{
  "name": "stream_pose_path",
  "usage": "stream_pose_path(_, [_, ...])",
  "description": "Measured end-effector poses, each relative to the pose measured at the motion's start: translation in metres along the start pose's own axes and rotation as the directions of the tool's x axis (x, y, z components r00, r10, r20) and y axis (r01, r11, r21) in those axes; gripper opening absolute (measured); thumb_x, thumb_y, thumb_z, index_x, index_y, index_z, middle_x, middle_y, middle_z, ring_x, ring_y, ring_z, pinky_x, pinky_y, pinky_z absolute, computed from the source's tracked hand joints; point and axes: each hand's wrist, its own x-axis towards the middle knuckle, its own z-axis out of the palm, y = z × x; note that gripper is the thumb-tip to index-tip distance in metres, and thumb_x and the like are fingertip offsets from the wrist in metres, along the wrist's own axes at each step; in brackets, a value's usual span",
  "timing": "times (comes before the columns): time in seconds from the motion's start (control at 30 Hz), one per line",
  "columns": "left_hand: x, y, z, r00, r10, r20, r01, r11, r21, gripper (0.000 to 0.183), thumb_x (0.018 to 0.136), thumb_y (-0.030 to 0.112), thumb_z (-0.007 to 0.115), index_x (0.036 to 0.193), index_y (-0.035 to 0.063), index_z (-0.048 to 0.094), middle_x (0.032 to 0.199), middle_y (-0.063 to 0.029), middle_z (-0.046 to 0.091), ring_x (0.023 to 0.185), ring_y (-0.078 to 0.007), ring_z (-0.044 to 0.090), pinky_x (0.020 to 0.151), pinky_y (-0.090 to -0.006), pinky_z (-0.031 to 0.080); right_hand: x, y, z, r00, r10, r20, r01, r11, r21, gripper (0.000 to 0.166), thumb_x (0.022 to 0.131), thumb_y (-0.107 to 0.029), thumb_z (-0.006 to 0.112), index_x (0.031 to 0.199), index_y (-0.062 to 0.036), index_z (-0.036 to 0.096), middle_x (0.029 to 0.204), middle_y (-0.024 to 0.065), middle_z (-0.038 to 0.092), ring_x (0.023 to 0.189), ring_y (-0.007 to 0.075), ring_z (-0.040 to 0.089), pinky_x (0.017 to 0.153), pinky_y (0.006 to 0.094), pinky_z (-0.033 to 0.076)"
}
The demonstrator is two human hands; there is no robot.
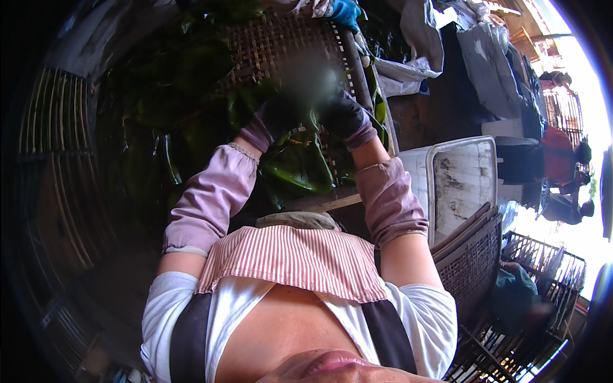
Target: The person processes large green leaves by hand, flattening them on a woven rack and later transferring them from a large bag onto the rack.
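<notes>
My left hand (282,115), in a dark glove with a purple cuff, is over a heap of broad, glossy green leaves (163,91). Close beside it is my right hand (346,116), gloved alike, its fingers curled. Between the two hands a green leaf (312,122) rises into a blurred patch that hides the fingertips, so the grip of either hand cannot be made out. Beneath lies a woven slatted tray (268,43) with a dark pole rim (359,72). Another large wet leaf (299,165) rests on the tray's near end, below my wrists.
Another person's blue-gloved hand (346,14) is at the tray's far end. On the right stand a white plastic tub (462,186), stacked woven panels (471,253) and grey-white sheeting (488,67). Slatted racks (55,112) line the left. Several people (558,153) are farther off to the right.
</notes>
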Motion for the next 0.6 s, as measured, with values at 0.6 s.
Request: stream_pose_path(0.6, [0.011,0.043,0.011,0.993,-0.096,0.070,0.116,0.665,-0.738,0.041,0.081,0.036,0.047,0.112,0.0080,0.047,0.107,-0.0061,0.053,0.096,-0.0206,0.051,0.086,-0.0371,0.039,0.019,-0.032,0.012,0.915,-0.389,0.107,0.265,0.381,-0.886,0.019,0.077,-0.001,0.044,0.094,0.0003,0.053,0.085,0.0051,0.057,0.077,0.0149,0.054,0.072,0.0254,0.044])
